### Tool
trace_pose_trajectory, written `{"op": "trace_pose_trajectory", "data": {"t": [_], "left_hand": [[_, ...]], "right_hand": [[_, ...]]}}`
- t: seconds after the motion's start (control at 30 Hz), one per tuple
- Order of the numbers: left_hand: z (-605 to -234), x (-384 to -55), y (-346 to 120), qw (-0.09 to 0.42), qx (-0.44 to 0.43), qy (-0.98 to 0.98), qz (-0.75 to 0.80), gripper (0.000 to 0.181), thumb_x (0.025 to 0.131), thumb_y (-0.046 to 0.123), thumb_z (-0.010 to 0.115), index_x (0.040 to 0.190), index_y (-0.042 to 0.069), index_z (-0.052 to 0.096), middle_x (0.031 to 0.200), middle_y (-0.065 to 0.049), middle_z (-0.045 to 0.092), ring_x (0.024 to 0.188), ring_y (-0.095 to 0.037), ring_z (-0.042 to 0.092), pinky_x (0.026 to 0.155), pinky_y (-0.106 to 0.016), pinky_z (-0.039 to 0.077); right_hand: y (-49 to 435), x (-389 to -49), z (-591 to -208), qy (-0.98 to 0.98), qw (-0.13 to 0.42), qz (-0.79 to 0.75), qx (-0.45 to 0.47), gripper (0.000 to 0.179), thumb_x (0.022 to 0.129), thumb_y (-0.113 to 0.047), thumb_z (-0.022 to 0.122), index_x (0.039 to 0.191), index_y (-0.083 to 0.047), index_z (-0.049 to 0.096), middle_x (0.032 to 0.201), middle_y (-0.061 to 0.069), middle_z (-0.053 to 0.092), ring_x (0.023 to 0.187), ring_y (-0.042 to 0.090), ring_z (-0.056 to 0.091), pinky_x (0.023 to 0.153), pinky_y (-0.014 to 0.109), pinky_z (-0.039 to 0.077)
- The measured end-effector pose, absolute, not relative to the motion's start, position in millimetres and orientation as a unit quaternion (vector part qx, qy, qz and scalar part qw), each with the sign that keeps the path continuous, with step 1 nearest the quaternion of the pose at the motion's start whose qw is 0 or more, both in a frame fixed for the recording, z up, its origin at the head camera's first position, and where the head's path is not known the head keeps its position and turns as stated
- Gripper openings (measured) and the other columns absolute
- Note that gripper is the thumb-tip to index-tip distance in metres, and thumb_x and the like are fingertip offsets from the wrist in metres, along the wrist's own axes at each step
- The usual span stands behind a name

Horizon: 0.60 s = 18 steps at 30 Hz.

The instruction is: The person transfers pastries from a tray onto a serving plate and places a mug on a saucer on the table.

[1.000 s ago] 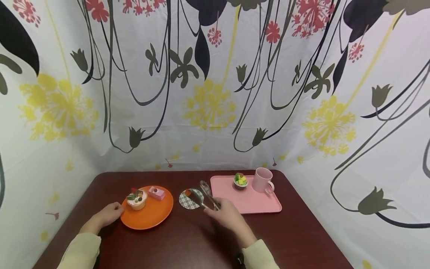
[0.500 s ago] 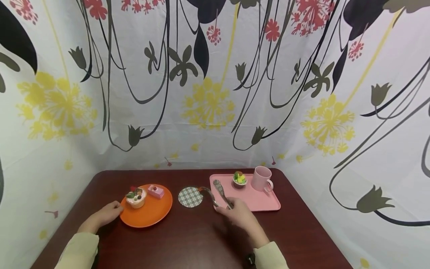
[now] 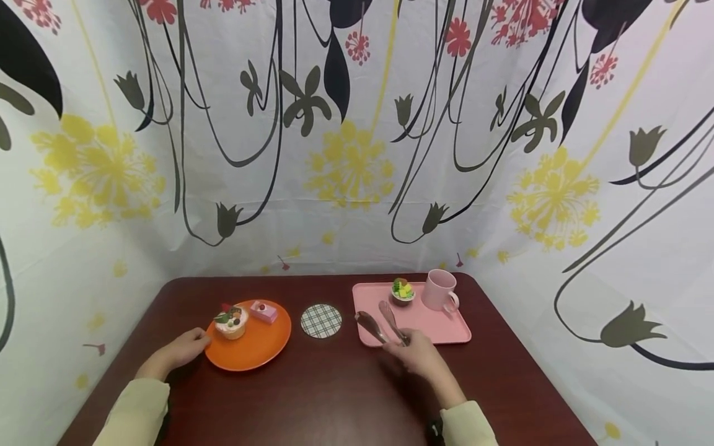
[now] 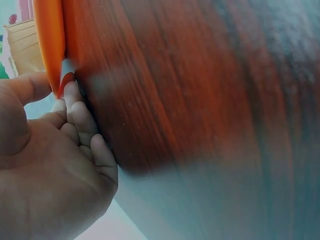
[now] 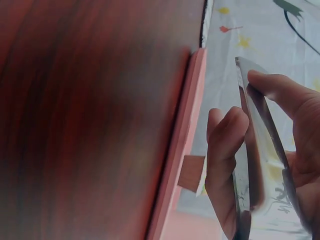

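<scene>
Both sleeves (image 3: 134,412) are pale cream, with something black (image 3: 435,428) beside the right.

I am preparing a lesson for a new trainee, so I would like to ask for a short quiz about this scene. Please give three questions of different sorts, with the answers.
1. Multiple choice. What does the right hand hold?
A) a fork
B) metal tongs
C) a knife

2. True or false. The left hand grips the rim of the orange plate.

3. Fill the gap. The round checked mat lies between the orange plate and the pink ____, on which the pink mug stands upright.

Key:
1. B
2. True
3. tray
</scene>
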<state>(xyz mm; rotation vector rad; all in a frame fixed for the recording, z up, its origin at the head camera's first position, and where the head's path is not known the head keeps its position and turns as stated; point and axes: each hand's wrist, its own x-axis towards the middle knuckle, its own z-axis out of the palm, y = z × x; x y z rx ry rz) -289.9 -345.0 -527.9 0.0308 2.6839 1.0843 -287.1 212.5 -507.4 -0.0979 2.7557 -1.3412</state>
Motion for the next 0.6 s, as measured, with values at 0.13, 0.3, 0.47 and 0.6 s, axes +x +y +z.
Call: {"op": "trace_pose_trajectory", "data": {"t": [0.13, 0.3, 0.47, 0.6], "left_hand": [[-532, -291, -346, 0.118, 0.014, 0.917, 0.380, 0.028, 0.108, 0.028, 0.049, 0.105, 0.000, 0.052, 0.088, -0.010, 0.049, 0.085, -0.024, 0.049, 0.076, -0.034, 0.039], [-527, -285, -339, 0.113, -0.001, 0.919, 0.378, 0.024, 0.110, 0.022, 0.048, 0.104, -0.001, 0.052, 0.089, -0.009, 0.049, 0.086, -0.024, 0.049, 0.077, -0.035, 0.039], [-523, -284, -336, 0.110, -0.006, 0.922, 0.372, 0.023, 0.111, 0.019, 0.046, 0.105, -0.002, 0.052, 0.090, -0.009, 0.049, 0.088, -0.024, 0.050, 0.077, -0.035, 0.039], [-519, -283, -336, 0.109, 0.002, 0.921, 0.373, 0.023, 0.110, 0.019, 0.048, 0.105, -0.002, 0.053, 0.091, -0.009, 0.050, 0.089, -0.023, 0.050, 0.078, -0.036, 0.040]], "right_hand": [[219, -287, -509, 0.899, 0.047, -0.435, -0.014, 0.051, 0.095, -0.027, 0.081, 0.133, 0.001, 0.064, 0.083, 0.006, 0.062, 0.062, 0.018, 0.060, 0.057, 0.032, 0.054], [227, -290, -510, 0.899, 0.053, -0.434, 0.003, 0.050, 0.095, -0.022, 0.078, 0.135, 0.002, 0.062, 0.083, 0.007, 0.063, 0.063, 0.018, 0.060, 0.057, 0.032, 0.054], [236, -293, -508, 0.903, 0.045, -0.426, 0.021, 0.060, 0.095, -0.024, 0.078, 0.144, 0.003, 0.057, 0.086, 0.008, 0.063, 0.064, 0.019, 0.060, 0.057, 0.032, 0.053], [242, -294, -508, 0.904, 0.042, -0.424, 0.028, 0.057, 0.095, -0.025, 0.078, 0.141, 0.003, 0.058, 0.084, 0.008, 0.063, 0.063, 0.019, 0.060, 0.057, 0.032, 0.053]]}}
